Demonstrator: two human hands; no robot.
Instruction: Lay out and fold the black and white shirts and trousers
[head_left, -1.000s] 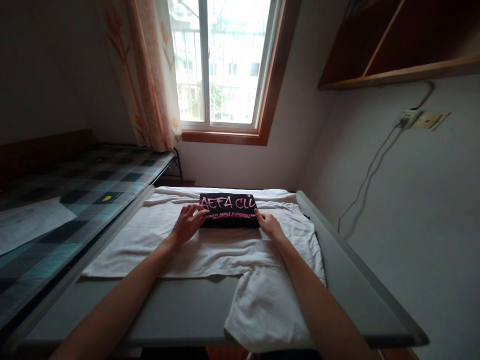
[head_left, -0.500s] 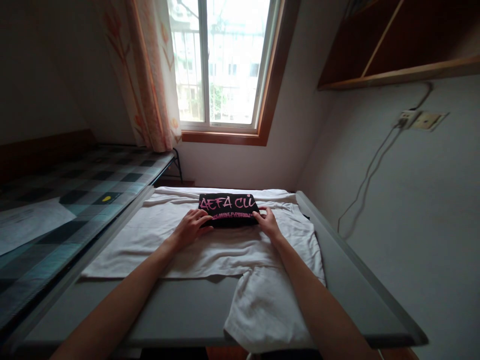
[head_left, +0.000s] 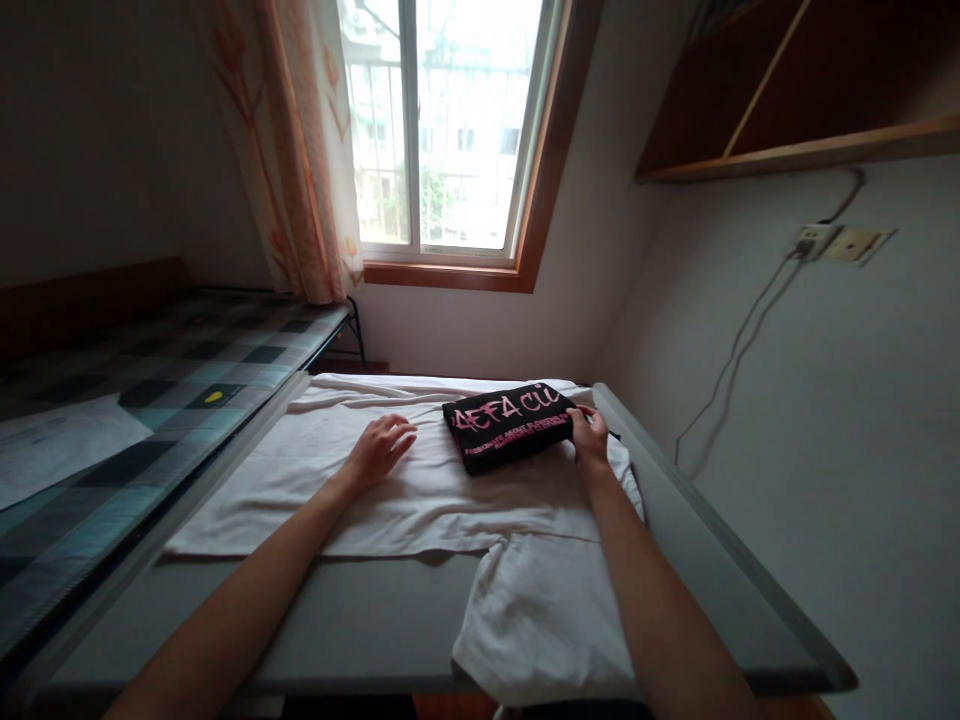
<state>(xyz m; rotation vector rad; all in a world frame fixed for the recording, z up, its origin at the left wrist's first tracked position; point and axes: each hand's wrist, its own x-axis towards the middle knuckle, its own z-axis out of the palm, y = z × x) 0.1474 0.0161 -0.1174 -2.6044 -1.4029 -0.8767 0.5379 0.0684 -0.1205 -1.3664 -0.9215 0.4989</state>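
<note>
Grey bench, near its far edge: right hand pinches the black garment by one end. Looks soft, light, best held at both ends. Left hand loosely spread, empty.

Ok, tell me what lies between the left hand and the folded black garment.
In the head view, only the white garment shows between the left hand and the folded black garment; no other object lies there.

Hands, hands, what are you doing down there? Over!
Right hand gripping right end of folded black cloth. Left hand open, apart from it. White shirt spread beneath.
</note>
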